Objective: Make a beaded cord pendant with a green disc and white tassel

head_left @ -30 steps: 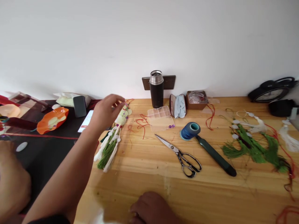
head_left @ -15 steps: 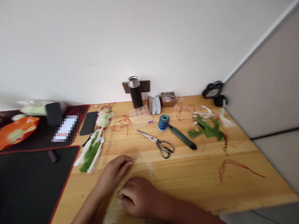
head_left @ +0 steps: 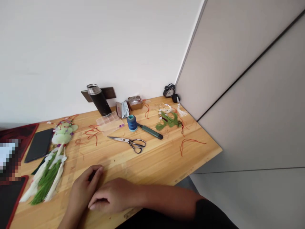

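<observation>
My left hand (head_left: 86, 183) rests on the wooden table (head_left: 157, 165) near its front, fingers curled in and the thumb lying along them. Right beside it, my right hand (head_left: 114, 195) lies loosely closed, its fingertips close to the left wrist. Nothing shows in either hand. Beyond them lie metal scissors (head_left: 128, 141), blades pointing left. To the left of my hands is a beaded ornament (head_left: 62, 136) with green and white tassels.
Behind the scissors stand a blue thread spool (head_left: 132, 123), a green-handled tool (head_left: 151, 131), a clear bead box (head_left: 109, 123) and a black flask (head_left: 98, 101). Green tassels (head_left: 168, 119), red cord (head_left: 190, 141) and an alarm clock (head_left: 169, 91) are at right; a phone (head_left: 39, 144) is at left.
The view has swung to the right, so the table's things appear further left. My right hand now sits closer to my left hand; both are still curled.
</observation>
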Motion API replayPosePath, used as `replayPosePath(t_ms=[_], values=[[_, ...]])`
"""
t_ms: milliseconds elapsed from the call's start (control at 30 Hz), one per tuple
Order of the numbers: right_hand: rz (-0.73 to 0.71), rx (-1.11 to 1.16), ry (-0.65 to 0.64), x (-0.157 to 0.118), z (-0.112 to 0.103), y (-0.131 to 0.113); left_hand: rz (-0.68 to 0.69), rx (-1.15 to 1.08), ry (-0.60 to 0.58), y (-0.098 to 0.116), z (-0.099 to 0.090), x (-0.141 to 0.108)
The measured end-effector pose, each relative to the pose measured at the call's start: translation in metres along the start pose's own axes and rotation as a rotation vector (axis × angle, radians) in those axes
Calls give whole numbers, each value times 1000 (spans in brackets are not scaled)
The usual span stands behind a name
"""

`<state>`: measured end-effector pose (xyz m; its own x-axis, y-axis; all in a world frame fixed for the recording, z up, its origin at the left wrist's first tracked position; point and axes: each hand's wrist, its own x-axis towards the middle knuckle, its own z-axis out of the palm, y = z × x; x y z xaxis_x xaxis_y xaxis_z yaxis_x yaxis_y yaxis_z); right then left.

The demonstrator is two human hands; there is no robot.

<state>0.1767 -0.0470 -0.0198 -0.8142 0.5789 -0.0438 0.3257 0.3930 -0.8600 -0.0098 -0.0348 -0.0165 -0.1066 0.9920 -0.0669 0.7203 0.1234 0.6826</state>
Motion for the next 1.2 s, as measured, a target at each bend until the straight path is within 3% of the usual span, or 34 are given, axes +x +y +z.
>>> replayPosePath(t_ms=[133, 267, 567, 767, 1000, 1200], values=[[7, 57, 44, -5, 3, 5, 17, 19, 3, -4, 1, 2], [68, 78, 149, -30, -7, 10, 64, 30, 10, -8, 3, 4], [303, 337, 579, -103, -74, 37, 55, 29, 5, -4, 2, 2], [319, 330, 750, -129, -107, 51, 65, 41, 27, -7, 1, 1], [310, 282, 771, -135, -126, 52, 76, 17, 46, 0, 4, -5], [275, 214, 799, -105, -137, 62, 72, 12, 59, 4, 7, -6]])
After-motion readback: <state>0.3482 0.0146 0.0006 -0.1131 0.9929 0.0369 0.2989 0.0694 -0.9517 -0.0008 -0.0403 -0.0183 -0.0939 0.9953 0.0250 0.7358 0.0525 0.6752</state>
